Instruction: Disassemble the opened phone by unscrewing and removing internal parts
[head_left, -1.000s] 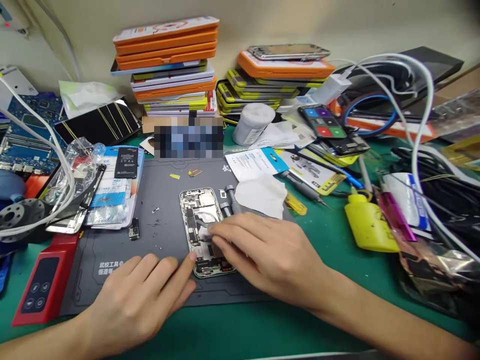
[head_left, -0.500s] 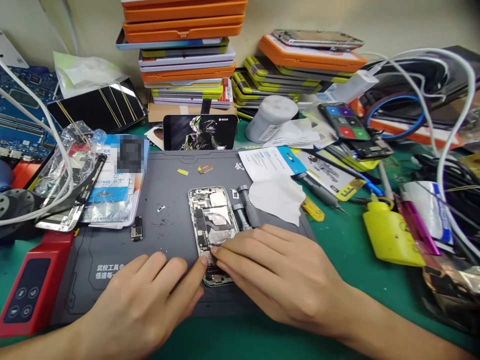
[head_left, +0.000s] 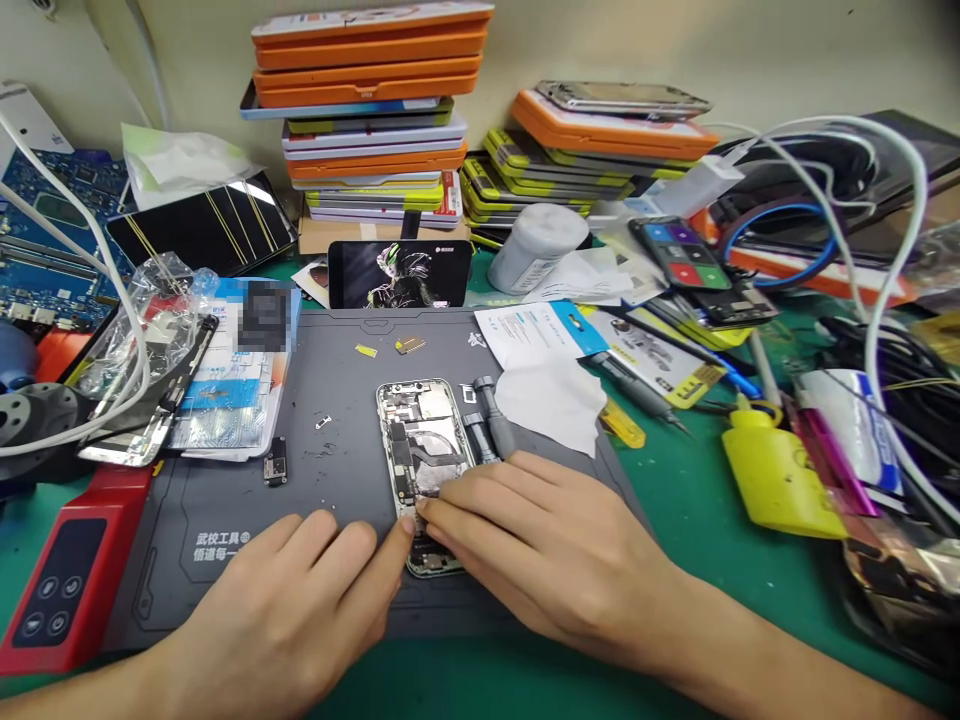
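An opened phone [head_left: 429,408] lies on the grey work mat [head_left: 330,590], its inner boards, cables and metal plates exposed. My left hand [head_left: 292,590] is closed, the index finger reaching to the lower left edge of the phone and the thumb tucked below, gripping that side. My right hand [head_left: 555,560] covers the phone's lower right part. Its fingers are pressed together, the tips low inside the frame by the left index fingertip; whatever they pinch is hidden. Right of the phone lie grey screwdrivers [head_left: 491,420] and a small SIM tray [head_left: 468,393].
A small phone part [head_left: 275,462] and loose bits lie on the mat's left. Behind it a phone [head_left: 401,275] is propped up with its screen lit. A red device [head_left: 71,590] stands left; a yellow bottle [head_left: 780,475] and white cables [head_left: 892,250] are right. Boxes [head_left: 367,80] are stacked behind.
The view has tilted up a little, so everything sits slightly lower. Both hands stay at the phone's lower part, the right fingertips shifted slightly left towards the left index finger.
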